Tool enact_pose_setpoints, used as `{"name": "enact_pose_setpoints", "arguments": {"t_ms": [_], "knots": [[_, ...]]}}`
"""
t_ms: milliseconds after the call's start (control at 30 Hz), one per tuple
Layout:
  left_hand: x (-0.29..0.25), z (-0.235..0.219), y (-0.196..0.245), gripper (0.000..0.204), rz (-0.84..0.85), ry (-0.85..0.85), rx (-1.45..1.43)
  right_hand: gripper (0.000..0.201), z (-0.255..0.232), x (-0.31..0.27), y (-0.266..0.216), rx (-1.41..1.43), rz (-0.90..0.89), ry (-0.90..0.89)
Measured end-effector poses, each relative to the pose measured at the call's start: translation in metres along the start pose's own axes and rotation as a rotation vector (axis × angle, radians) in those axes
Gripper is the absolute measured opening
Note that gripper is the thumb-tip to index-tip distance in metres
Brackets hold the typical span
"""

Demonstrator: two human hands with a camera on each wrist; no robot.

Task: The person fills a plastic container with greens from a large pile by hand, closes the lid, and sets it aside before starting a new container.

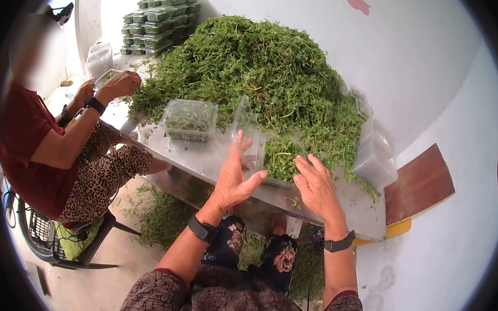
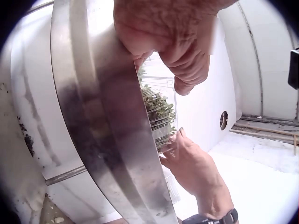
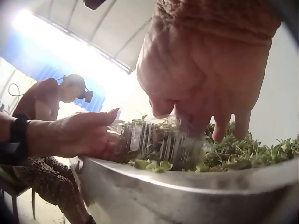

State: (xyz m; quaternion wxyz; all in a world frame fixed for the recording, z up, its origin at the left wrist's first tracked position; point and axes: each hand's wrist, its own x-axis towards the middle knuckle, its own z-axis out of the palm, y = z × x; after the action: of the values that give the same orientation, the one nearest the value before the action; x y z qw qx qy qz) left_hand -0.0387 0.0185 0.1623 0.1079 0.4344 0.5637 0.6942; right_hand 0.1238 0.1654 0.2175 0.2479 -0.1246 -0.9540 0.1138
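An open clear plastic clamshell box, filled with leafy green sprigs, sits on the metal table in front of me. Its hinged lid stands upright on the left. My left hand is at the box's left side, fingers straight along the lid and thumb spread toward the greens. On the other side, my right hand has its fingers extended at the box's right edge. In the right wrist view the box stands between both hands, the right fingers reaching down at its top and side.
A big heap of greens covers the table behind the box. A filled closed box is on the left, stacked boxes at the back, nested empty boxes on the right. Another person sits at left, hands over a box.
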Motion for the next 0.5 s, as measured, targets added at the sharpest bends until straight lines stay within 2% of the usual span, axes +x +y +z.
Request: {"name": "enact_pose_setpoints", "arguments": {"t_ms": [100, 267, 333, 400, 500], "knots": [[-0.001, 0.000, 0.002, 0.100, -0.016, -0.015, 0.013, 0.036, -0.013, 0.005, 0.001, -0.051, -0.020, -0.041], [-0.002, 0.001, -0.002, 0.099, -0.007, -0.003, 0.046, 0.035, -0.028, 0.036, -0.006, 0.044, -0.049, 0.011], [-0.002, 0.001, -0.002, 0.099, -0.008, -0.010, 0.039, 0.035, -0.028, 0.050, -0.010, 0.003, -0.096, 0.020], [-0.003, 0.001, -0.003, 0.099, -0.011, -0.014, 0.040, 0.037, -0.024, 0.064, -0.015, 0.088, -0.022, -0.108], [-0.003, 0.001, -0.003, 0.099, -0.011, -0.021, 0.036, 0.037, -0.008, 0.081, -0.009, 0.076, -0.037, -0.141]]}}
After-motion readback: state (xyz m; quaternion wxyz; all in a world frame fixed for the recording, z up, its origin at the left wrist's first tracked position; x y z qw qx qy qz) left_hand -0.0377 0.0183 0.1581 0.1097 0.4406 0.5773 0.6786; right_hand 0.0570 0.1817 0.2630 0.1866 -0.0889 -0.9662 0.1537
